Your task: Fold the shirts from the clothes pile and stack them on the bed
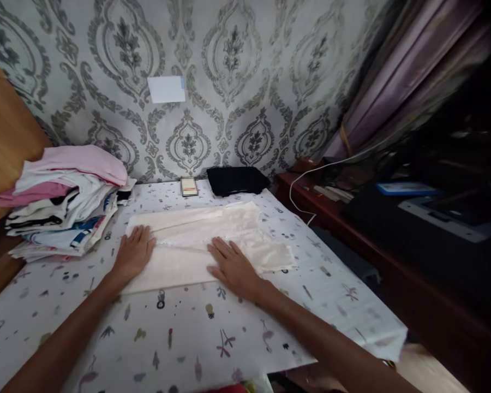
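A cream-white garment (180, 265) lies spread on the patterned white sheet (147, 338). It is partly folded, with layered edges along its upper side and looser, wrinkled cloth at its right end. My left hand (135, 252) rests flat on the garment's left end, fingers extended and pointing away from me. Near the middle, my right hand (234, 268) presses on the cloth with its palm down and its thumb and fingers apart. Neither hand grips anything.
A tall pile of folded clothes (71, 202) stands at the left. By the patterned wall are a folded black cloth (238, 180) and a small framed card (189, 186). A dark red desk (376, 254) with a white cable (335, 162) runs along the right.
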### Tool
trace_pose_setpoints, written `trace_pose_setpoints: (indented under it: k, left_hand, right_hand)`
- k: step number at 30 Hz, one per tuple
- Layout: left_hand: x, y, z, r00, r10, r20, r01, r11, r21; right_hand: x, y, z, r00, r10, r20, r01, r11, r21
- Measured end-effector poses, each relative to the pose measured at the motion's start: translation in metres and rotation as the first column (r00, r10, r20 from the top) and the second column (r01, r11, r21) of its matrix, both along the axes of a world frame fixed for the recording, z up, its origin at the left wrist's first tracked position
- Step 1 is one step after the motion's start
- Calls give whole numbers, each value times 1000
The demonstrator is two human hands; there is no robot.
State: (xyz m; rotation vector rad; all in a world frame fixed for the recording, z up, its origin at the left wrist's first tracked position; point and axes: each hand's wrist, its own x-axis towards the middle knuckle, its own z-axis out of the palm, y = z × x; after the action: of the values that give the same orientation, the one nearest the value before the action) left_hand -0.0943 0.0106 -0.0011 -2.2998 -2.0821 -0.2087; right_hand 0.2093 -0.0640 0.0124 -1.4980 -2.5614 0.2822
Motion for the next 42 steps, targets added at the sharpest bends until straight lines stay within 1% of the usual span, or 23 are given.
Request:
trace_pose_setpoints:
  k: [2,5,7,10,13,16,18,20,23,28,31,35,38,40,42]
  left_hand:
    - [-2,1,-2,1000,-4,-10,4,1000,10]
    - [-2,-1,-1,1000,-7,-15,8,1000,29]
    - [-1,-2,2,1000,-2,-16,2,1000,9]
    - [1,-3,4,1000,5,-24,-5,1000,-20]
    - [1,-3,5,999,4,-35,-5,1000,-18]
    - [0,-3,5,999,-4,-42,3,1000,-23]
    - [-1,-2,4,999,-5,-41,3,999,-35]
    - [-2,-1,3,999,0,-35,-2,999,-40]
    - [-2,0,1,999,10,-32,-11,999,-37]
    - [-2,-1,4,999,-8,-40,6,999,-44]
    - [-1,-3,6,999,-2,-41,-1,998,-63]
    - [-2,-3,5,1000,10,-15,-11,998,-60]
    - [-2,-2,3,1000,9,-4,-9,999,-38]
    - [-3,-2,2,1000,9,-2,-9,1000,-27]
    - [-3,-2,2,1000,11,-3,-11,1000,-29]
  right_hand:
    - [2,0,0,1000,-19,-15,19,999,-39]
    - [-4,10,8,997,-50,-64,48,998,-29]
    - [-16,27,15,994,-65,-91,65,998,-2]
    - [-37,66,20,989,-99,-107,102,994,26]
    - [-47,102,13,986,-133,-102,134,991,1]
    - [-43,122,0,982,-174,-71,169,983,-66]
    - [-37,127,-6,979,-195,-52,191,979,-78]
    - [-32,128,-8,978,-202,-44,199,978,-69]
    - [-24,129,-7,970,-241,-33,238,968,-87]
    - [-6,133,-5,926,-377,5,375,921,-107]
    - [0,134,-5,916,-401,17,401,910,-105]
    - [1,133,-5,915,-402,18,401,908,-118]
    - [0,132,-2,912,-410,18,409,904,-121]
    - [-6,131,3,903,-429,15,428,896,-115]
    - [-19,127,9,909,-418,-4,416,905,-87]
